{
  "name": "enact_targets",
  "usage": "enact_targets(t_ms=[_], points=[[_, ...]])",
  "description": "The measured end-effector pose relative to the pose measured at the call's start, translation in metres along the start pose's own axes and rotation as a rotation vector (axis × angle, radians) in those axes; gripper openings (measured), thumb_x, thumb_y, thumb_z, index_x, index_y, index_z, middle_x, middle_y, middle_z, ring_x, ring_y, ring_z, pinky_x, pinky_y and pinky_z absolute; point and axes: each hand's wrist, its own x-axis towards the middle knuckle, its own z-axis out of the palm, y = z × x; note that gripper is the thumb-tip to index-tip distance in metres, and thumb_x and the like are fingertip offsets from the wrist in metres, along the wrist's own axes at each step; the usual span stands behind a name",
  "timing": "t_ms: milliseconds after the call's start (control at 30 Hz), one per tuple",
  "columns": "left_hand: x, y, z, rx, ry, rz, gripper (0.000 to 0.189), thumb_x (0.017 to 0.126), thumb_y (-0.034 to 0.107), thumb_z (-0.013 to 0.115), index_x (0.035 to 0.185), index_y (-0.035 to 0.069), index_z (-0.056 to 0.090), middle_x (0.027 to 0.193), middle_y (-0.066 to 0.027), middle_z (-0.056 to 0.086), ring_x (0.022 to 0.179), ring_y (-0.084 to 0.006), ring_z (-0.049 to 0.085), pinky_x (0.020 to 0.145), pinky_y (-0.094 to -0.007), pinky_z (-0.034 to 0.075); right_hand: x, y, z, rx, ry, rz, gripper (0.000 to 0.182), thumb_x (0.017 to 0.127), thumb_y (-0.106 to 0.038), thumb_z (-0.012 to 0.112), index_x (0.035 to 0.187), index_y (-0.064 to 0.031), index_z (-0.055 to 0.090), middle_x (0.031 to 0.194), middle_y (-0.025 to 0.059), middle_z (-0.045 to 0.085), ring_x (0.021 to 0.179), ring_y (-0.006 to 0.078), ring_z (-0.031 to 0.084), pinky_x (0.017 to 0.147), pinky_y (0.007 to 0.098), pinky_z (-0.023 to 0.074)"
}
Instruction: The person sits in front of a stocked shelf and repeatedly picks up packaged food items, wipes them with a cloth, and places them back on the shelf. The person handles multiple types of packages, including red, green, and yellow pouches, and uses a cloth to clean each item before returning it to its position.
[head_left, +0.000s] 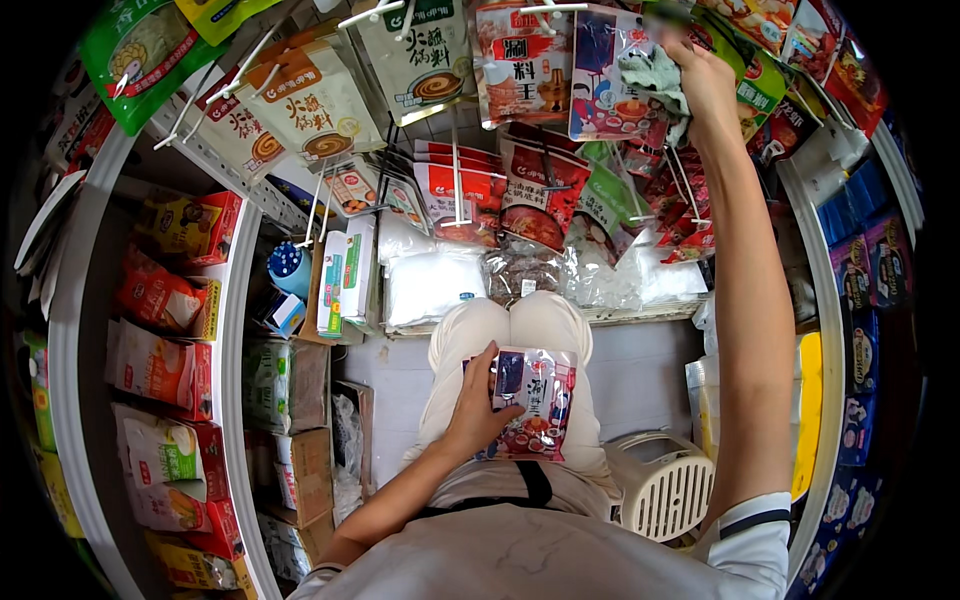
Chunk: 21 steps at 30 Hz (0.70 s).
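My left hand (480, 412) holds a purple and white seasoning packet (536, 405) against my lap, its thumb across the packet's front. Raised to the upper right, my right hand (701, 82) grips a pale green cloth (652, 82). The cloth lies against the right part of a hanging seasoning packet (600, 90) of similar purple and white print. To its left hangs a red and white packet (521, 71), and farther left a white and green sauce packet (416, 64). Part of the right hand's fingers is hidden or blurred at the top.
White metal display hooks (456, 172) jut toward me. Red soup-base packets (544, 191) hang on a lower row, above clear bags of white goods (435, 289). Shelves of boxes and bags stand on the left (229, 375) and right (814, 435). A slatted beige plastic stool (664, 487) is beside my right hip.
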Motion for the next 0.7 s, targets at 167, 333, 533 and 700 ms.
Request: enact_targets(t_ms=[167, 333, 533, 700], points=[[-0.003, -0.001, 0.005, -0.197, -0.022, -0.119, 0.081, 0.074, -0.007, 0.078, 0.143, -0.001, 0.037, 0.119, -0.0098, 0.060, 0.085, -0.0124, 0.061, 0.074, -0.0247, 0.051, 0.058, 0.020, 0.011, -0.101, 0.072, -0.174, 0.013, 0.085, -0.010, 0.064, 0.087, -0.0009, 0.073, 0.069, 0.0071, 0.065, 0.060, 0.0162, 0.056, 0.055, 0.0324, 0.0412], [-0.006, 0.001, -0.005, -0.370, -0.094, -0.352, 0.036, 0.086, -0.006, 0.068, 0.121, -0.001, 0.059, 0.095, -0.0020, 0.070, 0.080, -0.0069, 0.061, 0.074, -0.0231, 0.051, 0.045, 0.016, 0.032, -0.393, 0.432, -0.306, 0.018, 0.086, -0.011, 0.061, 0.093, 0.0023, 0.071, 0.073, 0.0084, 0.066, 0.064, 0.0181, 0.058, 0.058, 0.0323, 0.0434], [-0.009, -0.043, -0.014, -0.741, 0.040, -0.306, 0.019, 0.097, 0.001, 0.056, 0.115, -0.001, 0.061, 0.100, -0.0031, 0.069, 0.083, -0.0058, 0.061, 0.076, -0.0221, 0.050, -0.042, 0.060, -0.006, -0.236, 0.079, -0.111, 0.035, 0.088, -0.035, 0.070, 0.100, -0.0022, 0.069, 0.091, 0.0116, 0.070, 0.083, 0.0164, 0.065, 0.076, 0.0329, 0.0517], [-0.010, -0.061, -0.008, -0.540, 0.165, -0.276, 0.020, 0.101, 0.015, 0.053, 0.101, -0.002, 0.064, 0.078, 0.0029, 0.062, 0.070, -0.0042, 0.049, 0.064, -0.0233, 0.044, -0.258, 0.093, 0.002, -0.277, -0.571, 0.040, 0.018, 0.086, -0.012, 0.066, 0.101, -0.0024, 0.066, 0.102, 0.0152, 0.067, 0.095, 0.0281, 0.064, 0.086, 0.0372, 0.0501]])
